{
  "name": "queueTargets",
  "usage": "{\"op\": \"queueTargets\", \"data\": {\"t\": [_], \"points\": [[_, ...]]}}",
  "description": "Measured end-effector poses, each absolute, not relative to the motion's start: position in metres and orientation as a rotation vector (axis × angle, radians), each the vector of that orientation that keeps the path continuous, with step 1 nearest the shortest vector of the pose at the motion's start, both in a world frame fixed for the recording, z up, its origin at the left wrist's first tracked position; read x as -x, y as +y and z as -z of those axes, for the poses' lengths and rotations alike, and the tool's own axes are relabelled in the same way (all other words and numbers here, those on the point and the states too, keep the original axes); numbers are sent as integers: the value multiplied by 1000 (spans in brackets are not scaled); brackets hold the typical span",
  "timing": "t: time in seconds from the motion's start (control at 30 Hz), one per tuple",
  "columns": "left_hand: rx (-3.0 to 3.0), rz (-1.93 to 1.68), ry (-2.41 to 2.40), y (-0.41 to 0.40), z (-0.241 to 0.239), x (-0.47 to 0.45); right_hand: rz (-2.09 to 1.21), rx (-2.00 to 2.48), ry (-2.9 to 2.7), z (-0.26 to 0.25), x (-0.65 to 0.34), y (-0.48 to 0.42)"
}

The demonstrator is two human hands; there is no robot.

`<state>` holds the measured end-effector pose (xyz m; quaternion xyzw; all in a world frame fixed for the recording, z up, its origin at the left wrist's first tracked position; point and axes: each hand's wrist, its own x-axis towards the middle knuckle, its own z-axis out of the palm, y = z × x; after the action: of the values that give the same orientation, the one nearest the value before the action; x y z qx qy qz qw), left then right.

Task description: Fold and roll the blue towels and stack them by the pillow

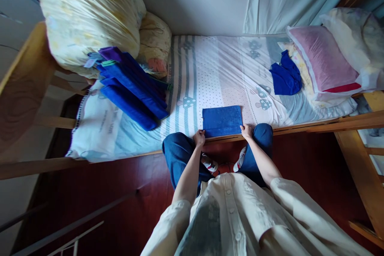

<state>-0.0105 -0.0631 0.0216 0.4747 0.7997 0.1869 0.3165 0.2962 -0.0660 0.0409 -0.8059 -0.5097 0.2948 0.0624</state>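
Observation:
A blue cloth (pixel 222 121), like a small towel, lies flat as a rectangle at the front edge of the bed. My left hand (pixel 199 138) pinches its near left corner. At the near right corner, my right hand (pixel 246 131) grips the same cloth between thumb and fingers. Off to the left rests a pile of folded blue cloths (pixel 132 88), with a purple one among them at the top. One more blue cloth (pixel 286 74) lies crumpled on the right part of the bed.
The bed has a patterned sheet (pixel 207 64) and a wooden front rail (pixel 312 126). A big stuffed yellow bedding bundle (pixel 93 12) stands at the left end. A pink pillow (pixel 325 56) sits at the right. My knees are against the bed's front edge.

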Motion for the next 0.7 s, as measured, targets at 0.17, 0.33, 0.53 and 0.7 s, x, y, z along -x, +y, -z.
{"op": "queueTargets", "data": {"t": [0.17, 0.33, 0.53, 0.7], "points": [[-1302, -530, 2084, -65, -27, 12, -800, 2255, -1542, -44, -300, -71], [-1470, -613, 1996, -67, -37, 10, -598, 2031, -1749, -57, -293, -82], [-1991, -422, 1597, -82, -31, 2, -667, 1885, -2091, -62, -284, -96], [-2073, -213, 1634, -89, -17, 7, -683, 1906, -2189, -55, -288, -99]]}}
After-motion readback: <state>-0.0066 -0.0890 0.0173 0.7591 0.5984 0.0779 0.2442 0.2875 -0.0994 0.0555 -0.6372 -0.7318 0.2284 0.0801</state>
